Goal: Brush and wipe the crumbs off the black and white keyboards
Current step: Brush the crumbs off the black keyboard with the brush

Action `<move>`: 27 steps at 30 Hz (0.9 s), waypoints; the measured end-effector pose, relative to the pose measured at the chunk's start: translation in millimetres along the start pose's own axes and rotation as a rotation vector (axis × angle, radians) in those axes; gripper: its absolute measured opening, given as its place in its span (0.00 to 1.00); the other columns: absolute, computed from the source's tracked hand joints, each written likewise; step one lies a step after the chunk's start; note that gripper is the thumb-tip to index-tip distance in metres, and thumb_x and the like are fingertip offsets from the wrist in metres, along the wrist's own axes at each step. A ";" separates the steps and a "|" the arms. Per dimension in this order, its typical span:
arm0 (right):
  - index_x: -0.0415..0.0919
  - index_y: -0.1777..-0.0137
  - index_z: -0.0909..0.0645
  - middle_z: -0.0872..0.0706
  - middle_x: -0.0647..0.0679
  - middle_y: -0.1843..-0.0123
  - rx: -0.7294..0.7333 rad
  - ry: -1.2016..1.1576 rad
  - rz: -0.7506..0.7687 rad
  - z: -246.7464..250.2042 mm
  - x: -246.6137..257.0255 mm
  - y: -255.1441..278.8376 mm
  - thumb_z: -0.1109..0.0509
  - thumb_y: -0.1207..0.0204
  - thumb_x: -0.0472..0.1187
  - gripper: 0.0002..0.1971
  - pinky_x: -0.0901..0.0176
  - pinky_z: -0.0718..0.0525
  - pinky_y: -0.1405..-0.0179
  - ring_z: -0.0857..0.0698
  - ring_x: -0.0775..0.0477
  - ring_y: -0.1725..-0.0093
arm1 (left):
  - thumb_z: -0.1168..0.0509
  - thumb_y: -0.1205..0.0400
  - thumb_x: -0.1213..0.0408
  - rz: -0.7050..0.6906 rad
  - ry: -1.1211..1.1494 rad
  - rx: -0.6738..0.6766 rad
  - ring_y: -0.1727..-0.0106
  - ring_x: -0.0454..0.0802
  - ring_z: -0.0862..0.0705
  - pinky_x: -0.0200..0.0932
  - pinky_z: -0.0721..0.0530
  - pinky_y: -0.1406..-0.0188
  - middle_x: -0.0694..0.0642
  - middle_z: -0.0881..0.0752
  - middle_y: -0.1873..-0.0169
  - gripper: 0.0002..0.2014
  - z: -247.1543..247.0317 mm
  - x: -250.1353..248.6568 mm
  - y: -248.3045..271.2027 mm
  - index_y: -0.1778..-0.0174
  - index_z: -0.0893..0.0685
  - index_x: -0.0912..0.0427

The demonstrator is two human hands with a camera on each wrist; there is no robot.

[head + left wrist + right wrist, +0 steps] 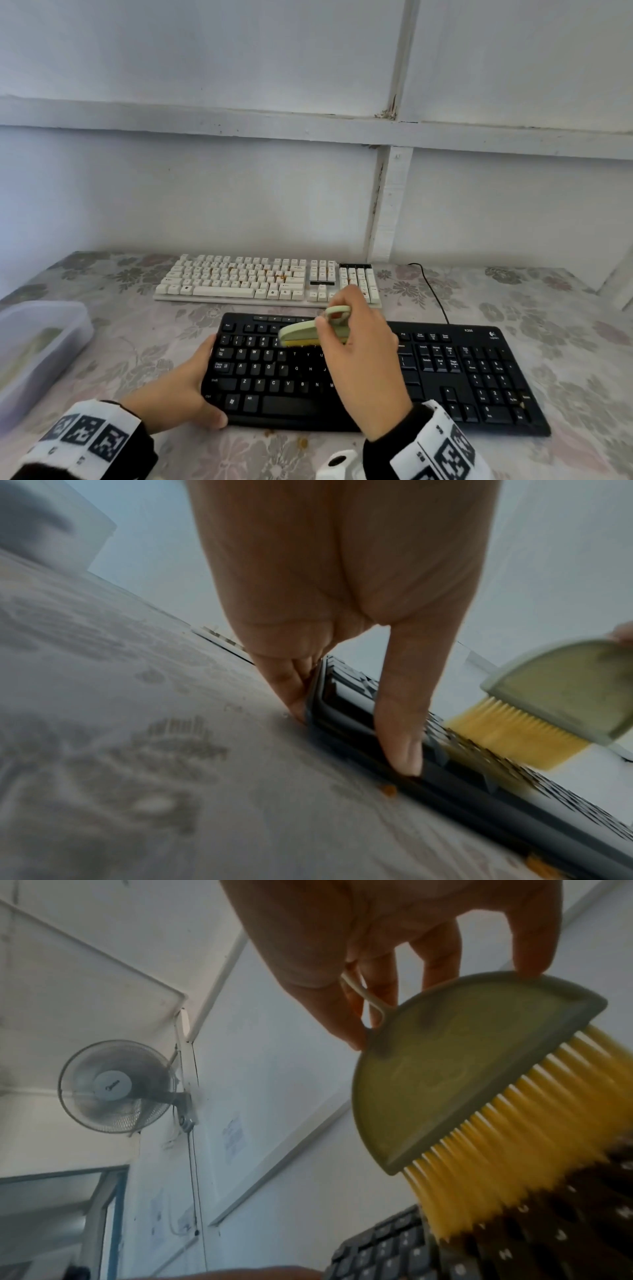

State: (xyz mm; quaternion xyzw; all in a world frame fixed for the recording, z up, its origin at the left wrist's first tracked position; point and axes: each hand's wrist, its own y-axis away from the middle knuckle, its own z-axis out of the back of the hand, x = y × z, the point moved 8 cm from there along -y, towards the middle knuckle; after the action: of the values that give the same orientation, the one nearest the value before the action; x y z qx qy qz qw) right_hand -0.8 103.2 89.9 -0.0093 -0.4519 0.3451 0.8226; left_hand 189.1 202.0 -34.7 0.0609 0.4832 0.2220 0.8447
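A black keyboard (445, 373) lies near me on the flowered tablecloth. Behind it sits a white keyboard (239, 277) with brown crumbs among its keys. My right hand (363, 359) grips a pale green brush (301, 332) with yellow bristles (507, 1153); the bristles touch the black keyboard's upper key rows (394, 1256). My left hand (185, 387) clasps the black keyboard's left end, thumb on the front edge and fingers along the side (291, 693). Loose crumbs (301, 442) lie on the cloth in front of the keyboard, one beside my left thumb (388, 790).
A translucent plastic box (37, 346) stands at the left table edge. A black cable (431, 291) runs from the black keyboard toward the wall. A white object (337, 464) pokes in at the bottom. A wall fan (116, 1085) hangs high up.
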 end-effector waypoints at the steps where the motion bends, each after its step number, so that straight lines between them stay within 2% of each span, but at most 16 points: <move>1: 0.60 0.59 0.35 0.22 0.60 0.60 0.018 -0.041 -0.014 -2.1 -2.0 0.9 0.36 0.21 0.47 0.10 0.43 0.24 0.39 0.21 0.54 0.52 | 0.25 0.35 0.80 0.002 0.000 0.003 0.43 0.30 0.23 0.22 0.26 0.56 0.34 0.24 0.42 0.50 -0.7 -1.0 0.5 0.43 0.47 0.22; 4: 0.63 0.59 0.36 0.21 0.58 0.61 -0.005 -0.009 -0.044 0.5 -13.3 3.8 0.36 0.23 0.47 0.12 0.39 0.21 0.42 0.20 0.54 0.54 | 0.26 0.35 0.81 0.004 0.003 0.001 0.45 0.30 0.21 0.20 0.25 0.60 0.36 0.22 0.43 0.49 -0.7 -1.7 1.3 0.42 0.45 0.25; 7: 0.61 0.61 0.36 0.22 0.59 0.65 -0.069 0.020 -0.036 12.6 -19.2 1.9 0.36 0.23 0.44 0.12 0.37 0.21 0.43 0.19 0.52 0.54 | 0.25 0.36 0.80 0.001 0.014 0.001 0.44 0.30 0.21 0.21 0.25 0.58 0.36 0.21 0.43 0.50 -0.1 0.4 1.2 0.42 0.46 0.23; 11: 0.61 0.59 0.34 0.20 0.57 0.61 -0.028 -0.023 -0.005 15.8 -16.3 4.3 0.36 0.23 0.46 0.10 0.38 0.22 0.43 0.21 0.54 0.55 | 0.25 0.38 0.79 -0.013 0.027 0.005 0.45 0.27 0.21 0.22 0.25 0.56 0.35 0.21 0.42 0.50 0.6 0.5 0.3 0.41 0.45 0.24; 16: 0.64 0.60 0.35 0.20 0.58 0.63 -0.112 0.053 -0.043 35.2 -36.0 7.5 0.36 0.24 0.45 0.12 0.37 0.21 0.45 0.20 0.54 0.57 | 0.24 0.39 0.78 -0.018 0.042 0.012 0.44 0.28 0.20 0.25 0.25 0.54 0.36 0.19 0.42 0.51 0.7 3.3 -1.2 0.39 0.44 0.25; 18: 0.63 0.60 0.33 0.18 0.57 0.62 -0.100 0.003 -0.021 39.2 -34.6 6.3 0.35 0.24 0.44 0.12 0.46 0.21 0.45 0.19 0.54 0.56 | 0.24 0.40 0.77 -0.030 0.049 0.018 0.44 0.27 0.20 0.24 0.25 0.54 0.36 0.20 0.41 0.51 0.1 2.6 -1.3 0.39 0.45 0.24; 21: 0.53 0.59 0.28 0.17 0.53 0.59 -0.040 -0.149 -0.028 38.6 -35.7 7.7 0.31 0.23 0.41 0.09 0.66 0.22 0.56 0.19 0.57 0.58 | 0.23 0.41 0.75 -0.039 0.068 0.028 0.42 0.29 0.21 0.24 0.25 0.52 0.37 0.20 0.40 0.51 -0.5 2.6 -1.9 0.39 0.45 0.25; 23: 0.50 0.60 0.28 0.18 0.52 0.60 -0.057 -0.119 -0.042 42.9 -44.0 7.1 0.31 0.23 0.39 0.09 0.70 0.23 0.60 0.20 0.58 0.59 | 0.23 0.41 0.75 -0.041 0.089 0.036 0.40 0.32 0.21 0.28 0.24 0.49 0.38 0.20 0.39 0.52 -0.9 3.5 -2.0 0.37 0.44 0.26; 24: 0.52 0.61 0.29 0.18 0.53 0.61 -0.084 -0.080 -0.043 47.1 -49.2 6.2 0.32 0.23 0.39 0.10 0.67 0.22 0.57 0.20 0.58 0.59 | 0.23 0.42 0.74 -0.044 0.099 0.038 0.40 0.32 0.20 0.29 0.24 0.48 0.39 0.20 0.38 0.52 -1.0 4.0 -2.1 0.37 0.44 0.25; 26: 0.58 0.62 0.31 0.17 0.55 0.63 -0.148 0.004 -0.050 57.4 -56.7 4.4 0.32 0.24 0.40 0.13 0.52 0.20 0.50 0.19 0.56 0.60 | 0.23 0.42 0.73 -0.051 0.100 0.042 0.40 0.31 0.20 0.29 0.24 0.47 0.40 0.21 0.37 0.51 -1.4 4.2 -2.4 0.38 0.44 0.24; 27: 0.58 0.62 0.31 0.17 0.55 0.62 -0.168 0.017 -0.050 61.7 -57.2 4.4 0.31 0.24 0.40 0.13 0.47 0.21 0.49 0.18 0.55 0.59 | 0.23 0.42 0.72 -0.054 0.093 0.044 0.40 0.30 0.20 0.29 0.24 0.47 0.39 0.21 0.37 0.51 -1.8 3.9 -2.5 0.39 0.44 0.23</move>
State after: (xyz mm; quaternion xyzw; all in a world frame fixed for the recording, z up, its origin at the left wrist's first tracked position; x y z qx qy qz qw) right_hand -69.7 55.3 82.8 -0.0699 -0.4722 0.2850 0.8312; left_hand 190.1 201.3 -39.5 0.0562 0.5284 0.1910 0.8253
